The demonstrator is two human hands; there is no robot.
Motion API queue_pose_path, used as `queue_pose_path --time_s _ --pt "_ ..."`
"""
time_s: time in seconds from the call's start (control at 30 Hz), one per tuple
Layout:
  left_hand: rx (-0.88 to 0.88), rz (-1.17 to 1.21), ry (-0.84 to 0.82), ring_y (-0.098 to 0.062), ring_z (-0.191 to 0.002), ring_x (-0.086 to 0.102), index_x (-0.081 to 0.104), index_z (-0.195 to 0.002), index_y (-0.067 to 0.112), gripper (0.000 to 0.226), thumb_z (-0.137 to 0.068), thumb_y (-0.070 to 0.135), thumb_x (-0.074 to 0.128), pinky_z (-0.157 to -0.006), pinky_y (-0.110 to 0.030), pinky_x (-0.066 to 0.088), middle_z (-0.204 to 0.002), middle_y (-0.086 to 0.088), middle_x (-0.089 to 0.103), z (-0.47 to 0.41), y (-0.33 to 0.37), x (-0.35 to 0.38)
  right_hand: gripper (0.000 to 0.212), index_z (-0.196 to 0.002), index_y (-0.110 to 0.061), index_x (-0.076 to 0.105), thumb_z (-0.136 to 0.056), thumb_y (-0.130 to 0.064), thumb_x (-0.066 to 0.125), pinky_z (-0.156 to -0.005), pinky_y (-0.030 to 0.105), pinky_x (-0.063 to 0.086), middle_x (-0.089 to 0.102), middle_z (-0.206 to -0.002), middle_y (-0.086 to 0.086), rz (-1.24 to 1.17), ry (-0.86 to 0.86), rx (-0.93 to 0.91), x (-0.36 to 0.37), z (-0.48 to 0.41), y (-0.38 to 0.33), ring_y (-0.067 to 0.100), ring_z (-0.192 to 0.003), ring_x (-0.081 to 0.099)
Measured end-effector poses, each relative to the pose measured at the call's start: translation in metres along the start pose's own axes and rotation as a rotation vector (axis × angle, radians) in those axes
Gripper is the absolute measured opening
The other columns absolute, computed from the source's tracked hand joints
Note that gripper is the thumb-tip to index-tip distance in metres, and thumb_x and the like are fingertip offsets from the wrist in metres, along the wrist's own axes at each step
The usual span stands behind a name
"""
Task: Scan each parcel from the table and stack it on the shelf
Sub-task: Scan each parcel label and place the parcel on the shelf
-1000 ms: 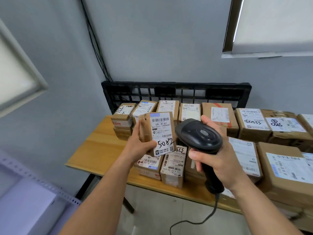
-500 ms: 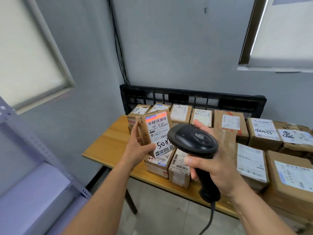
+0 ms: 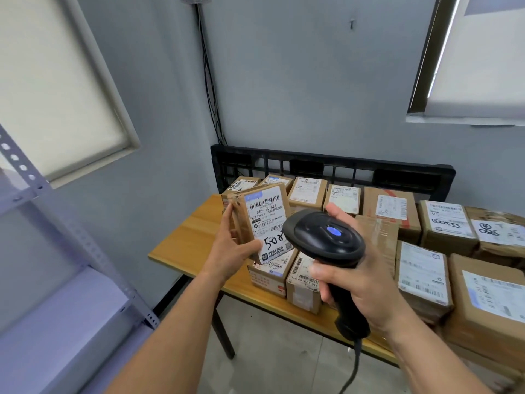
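**Cardboard box at the scanner: scan step in hand**

Nearest me: right hand (image 3: 366, 282) wrapped round the grip of the black scanner (image 3: 326, 240), cord (image 3: 352, 371) dropping from its base. A blue lamp (image 3: 331, 231) is lit on the scanner's back. I cannot tell whether the read has registered. Left hand (image 3: 227, 251) clamps the small parcel (image 3: 264, 220) by its side and lower edge, thumb on the label. It is held upright in the air above the table's front edge, label face towards me, with the scanner head just beside it. Hands close, not touching.

Judged step: scanning this parcel, not yet shelved. The next move calls for a swing to my left onto the grey metal shelf (image 3: 56, 308), whose board lies low at my side, well apart from the table. I judge the box light enough for one hand. Set it flat and square so others can stack on it.

Surface: pale wooden table (image 3: 196, 240) on dark legs, crowded with labelled cardboard parcels (image 3: 426, 280), some stacked, wood showing at the left corner. Behind them a black slatted pallet (image 3: 326, 166) stands on edge against the grey wall (image 3: 312, 81). Dark cables (image 3: 210, 81) run down near the corner. Blinded windows (image 3: 56, 81) sit left and right.
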State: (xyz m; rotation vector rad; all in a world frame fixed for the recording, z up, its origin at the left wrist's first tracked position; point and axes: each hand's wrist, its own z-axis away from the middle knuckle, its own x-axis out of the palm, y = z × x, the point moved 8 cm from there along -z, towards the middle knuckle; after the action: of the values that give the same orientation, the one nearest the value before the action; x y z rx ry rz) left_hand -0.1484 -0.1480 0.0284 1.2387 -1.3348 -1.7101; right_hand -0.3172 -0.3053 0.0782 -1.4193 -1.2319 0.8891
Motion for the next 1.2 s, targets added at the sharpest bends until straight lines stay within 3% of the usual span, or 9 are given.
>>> queue_pose_path --time_s 0.17,0.3,0.47,0.57,0.63,0.8,0.93,1.13,1.2 --pt "0.04 -0.004 0.076 -0.016 -0.101 0.062 0.013 -0.15 0.041 0.096 -0.082 0.011 0.074 -0.063 -0.021 0.055 -0.106 0.0 0.06 0.01 0.006 -0.022 0.097 -0.142 -0.045 0.037 -0.064 -0.007 0.08 -0.048 0.038 0.055 0.071 -0.096 0.011 0.046 -0.024 -0.027 0.011 -0.007 -0.003 0.033 -0.049 0.059" --pt "0.069 -0.011 0.157 -0.007 -0.088 0.065 0.02 -0.147 0.039 0.084 -0.085 0.014 0.072 -0.06 -0.016 0.053 -0.105 -0.004 0.063 0.021 0.009 -0.057 0.096 -0.142 -0.044 0.038 -0.063 -0.009 0.08 -0.049 0.038 0.055 0.068 -0.098 0.011 0.047 -0.067 -0.05 0.036 -0.016 -0.005 0.033 -0.05 0.06" --pt "0.077 -0.019 0.296 -0.009 -0.094 0.063 0.024 -0.145 0.039 0.079 -0.085 0.02 0.072 -0.067 -0.017 0.051 -0.102 0.001 0.064 0.041 0.006 -0.125 0.098 -0.142 -0.048 0.037 -0.063 -0.011 0.081 -0.051 0.039 0.055 0.066 -0.105 0.014 0.044 -0.173 -0.056 0.09 -0.03 -0.005 0.032 -0.053 0.06" --pt "0.062 -0.035 0.363 -0.014 -0.098 0.064 0.024 -0.146 0.04 0.084 -0.082 0.026 0.075 -0.09 -0.039 0.054 -0.104 0.0 0.066 0.056 0.0 -0.175 0.099 -0.142 -0.048 0.037 -0.065 -0.01 0.086 -0.051 0.042 0.054 0.069 -0.097 0.01 0.025 -0.22 -0.063 0.132 -0.039 -0.007 0.033 -0.054 0.059" --pt "0.055 -0.032 0.413 -0.017 -0.1 0.066 0.025 -0.145 0.042 0.089 -0.073 0.035 0.076 -0.095 -0.046 0.052 -0.106 -0.003 0.067 0.068 -0.004 -0.211 0.1 -0.142 -0.048 0.038 -0.065 -0.008 0.087 -0.049 0.04 0.053 0.069 -0.091 0.008 0.014 -0.256 -0.079 0.164 -0.046 -0.01 0.033 -0.053 0.058" --pt "0.078 -0.013 0.527 -0.016 -0.099 0.067 0.025 -0.146 0.04 0.083 -0.08 0.027 0.075 -0.094 -0.043 0.053 -0.106 -0.002 0.069 0.101 -0.009 -0.298 0.098 -0.141 -0.046 0.038 -0.06 -0.01 0.079 -0.046 0.038 0.049 0.068 -0.077 0.003 -0.031 -0.347 -0.12 0.246 -0.059 -0.022 0.03 -0.05 0.056" --pt "0.111 -0.029 0.626 -0.007 -0.092 0.067 0.027 -0.145 0.039 0.078 -0.084 0.022 0.072 -0.08 -0.028 0.055 -0.102 0.003 0.069 0.13 -0.009 -0.371 0.097 -0.139 -0.046 0.039 -0.066 -0.003 0.086 -0.044 0.036 0.047 0.068 -0.073 0.006 -0.058 -0.425 -0.152 0.319 -0.067 -0.028 0.028 -0.047 0.055" --pt "0.129 -0.047 0.768 -0.012 -0.091 0.067 0.025 -0.146 0.036 0.074 -0.088 0.018 0.068 -0.078 -0.031 0.057 -0.107 -0.003 0.067 0.178 -0.015 -0.479 0.094 -0.133 -0.049 0.045 -0.067 0.009 0.08 -0.045 0.033 0.049 0.065 -0.092 0.013 -0.065 -0.523 -0.165 0.424 -0.07 -0.028 0.03 -0.048 0.055" --pt "0.113 -0.067 0.827 -0.012 -0.089 0.068 0.023 -0.147 0.035 0.075 -0.089 0.019 0.067 -0.077 -0.031 0.058 -0.104 0.001 0.067 0.198 -0.021 -0.514 0.096 -0.131 -0.051 0.047 -0.062 0.004 0.085 -0.046 0.033 0.049 0.064 -0.097 0.013 -0.072 -0.555 -0.155 0.457 -0.068 -0.027 0.029 -0.048 0.055"
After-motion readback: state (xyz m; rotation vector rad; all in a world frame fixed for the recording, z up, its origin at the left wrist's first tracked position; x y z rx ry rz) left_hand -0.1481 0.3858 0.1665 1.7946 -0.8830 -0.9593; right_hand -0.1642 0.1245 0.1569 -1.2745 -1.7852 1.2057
